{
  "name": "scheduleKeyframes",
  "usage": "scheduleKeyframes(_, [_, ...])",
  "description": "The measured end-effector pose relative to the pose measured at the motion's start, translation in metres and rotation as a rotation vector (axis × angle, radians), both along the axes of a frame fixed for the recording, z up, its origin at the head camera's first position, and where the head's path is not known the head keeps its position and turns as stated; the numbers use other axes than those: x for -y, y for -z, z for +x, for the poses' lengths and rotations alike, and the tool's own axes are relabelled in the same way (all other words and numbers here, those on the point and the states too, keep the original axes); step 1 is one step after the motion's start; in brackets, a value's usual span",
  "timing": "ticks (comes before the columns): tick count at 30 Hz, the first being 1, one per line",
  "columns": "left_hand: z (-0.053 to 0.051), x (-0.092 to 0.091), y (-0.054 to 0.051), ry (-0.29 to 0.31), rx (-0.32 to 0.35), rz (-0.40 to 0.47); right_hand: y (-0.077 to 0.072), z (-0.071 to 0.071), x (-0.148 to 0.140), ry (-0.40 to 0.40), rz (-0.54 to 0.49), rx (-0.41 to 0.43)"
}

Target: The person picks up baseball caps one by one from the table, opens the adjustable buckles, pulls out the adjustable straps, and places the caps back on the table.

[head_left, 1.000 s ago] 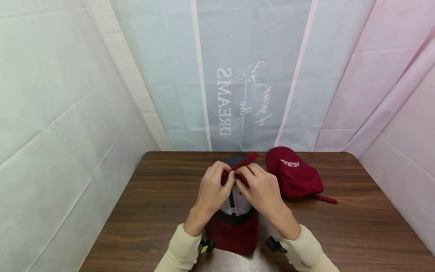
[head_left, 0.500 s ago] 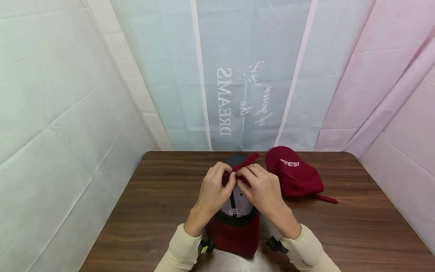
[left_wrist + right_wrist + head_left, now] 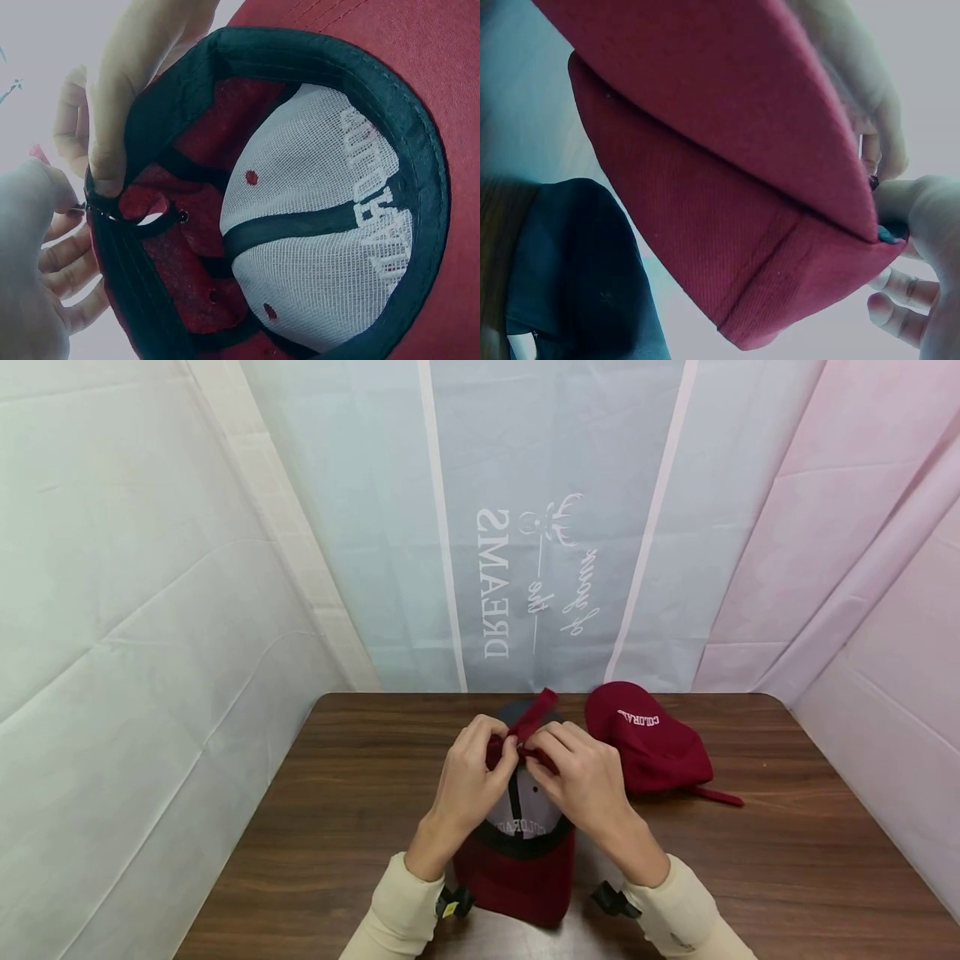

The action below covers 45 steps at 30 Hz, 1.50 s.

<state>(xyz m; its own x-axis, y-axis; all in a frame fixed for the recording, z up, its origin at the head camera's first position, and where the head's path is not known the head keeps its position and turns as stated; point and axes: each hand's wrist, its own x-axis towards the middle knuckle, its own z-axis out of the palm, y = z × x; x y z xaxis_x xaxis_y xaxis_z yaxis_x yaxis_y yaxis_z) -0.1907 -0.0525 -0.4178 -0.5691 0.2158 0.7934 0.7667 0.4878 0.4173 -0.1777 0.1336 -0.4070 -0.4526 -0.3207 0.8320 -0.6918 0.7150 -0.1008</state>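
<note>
- Head view: I see the red cap [image 3: 517, 889] over the worktop [image 3: 337, 827], its inside showing, brim toward the person.
- In the left hand [image 3: 471, 770] the grip pinches the cap's back edge [image 3: 135, 292]; in the right hand [image 3: 583, 775] it pinches just beside.
- A red strap [image 3: 537, 708] juts out between them.
- Another red cap [image 3: 663, 747] lies to the right.

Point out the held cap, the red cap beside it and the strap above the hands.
Held cap [image 3: 304, 161]: left wrist view, white lining.
Red cap [image 3: 657, 750]: head view, crown.
Strap [image 3: 536, 711]: head view, loose end.
</note>
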Motion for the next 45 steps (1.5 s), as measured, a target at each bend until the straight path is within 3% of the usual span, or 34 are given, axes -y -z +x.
scheduleKeyframes(11, [-0.0012, 0.0023, -0.0004, -0.008, 0.039, -0.001, 0.0023, -0.0007, -0.0034, -0.01, -0.023, 0.019])
scheduleKeyframes(17, [-0.004, 0.008, -0.0011, 0.024, 0.007, -0.094, 0.0026, -0.0016, -0.005, -0.002, -0.024, 0.025])
scheduleKeyframes(21, [-0.0054, 0.01, -0.0003, 0.022, 0.019, -0.182, 0.0023, -0.0018, -0.0051, 0.007, -0.038, 0.033])
scheduleKeyframes(26, [-0.0058, 0.0095, 0.0029, 0.006, 0.035, -0.181, 0.0021, -0.0016, -0.0039, 0.016, -0.065, 0.048])
scheduleKeyframes(33, [-0.0061, 0.0093, 0.0026, 0.022, -0.046, -0.139, 0.0057, -0.0027, -0.005, 0.026, -0.041, 0.062])
scheduleKeyframes(45, [-0.005, 0.0087, -0.0006, 0.034, -0.14, -0.117, 0.007, -0.0045, -0.0048, -0.022, -0.001, -0.037])
